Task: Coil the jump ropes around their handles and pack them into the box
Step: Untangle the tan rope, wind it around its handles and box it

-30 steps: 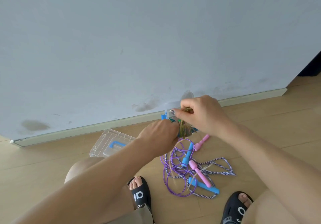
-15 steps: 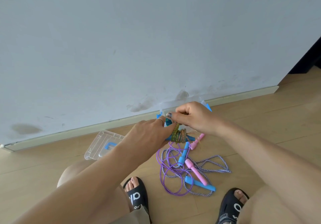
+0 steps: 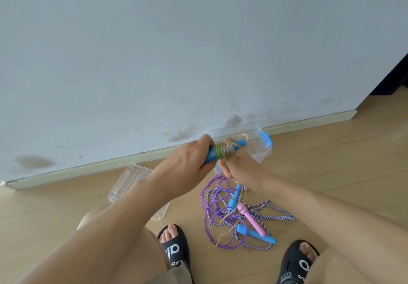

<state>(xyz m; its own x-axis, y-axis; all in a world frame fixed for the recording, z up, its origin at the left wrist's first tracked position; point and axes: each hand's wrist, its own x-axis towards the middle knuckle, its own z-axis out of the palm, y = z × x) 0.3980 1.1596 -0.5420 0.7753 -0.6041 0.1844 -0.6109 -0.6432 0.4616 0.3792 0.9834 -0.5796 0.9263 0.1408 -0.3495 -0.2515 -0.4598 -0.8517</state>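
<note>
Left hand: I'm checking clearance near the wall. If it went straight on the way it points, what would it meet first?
The left hand points along the blue handles it grips, toward the clear box by the wall; probably the box first, though depth is unclear.

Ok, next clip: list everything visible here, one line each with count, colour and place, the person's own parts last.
coiled jump rope: one, multicoloured cord wound round blue handles, held up in front of the box
box: one, clear with a blue latch, on the floor by the wall
lid: one, clear, on the floor left of the box, partly behind the left arm
loose jump ropes: a tangle, purple and striped cords with blue and pink handles, on the floor between the feet
wall: one, pale grey, smudged near the skirting
floor: light wood
sandals: two, black, on the feet
left hand: grips the blue handles
right hand: pinches the trailing cord under the coil
</note>
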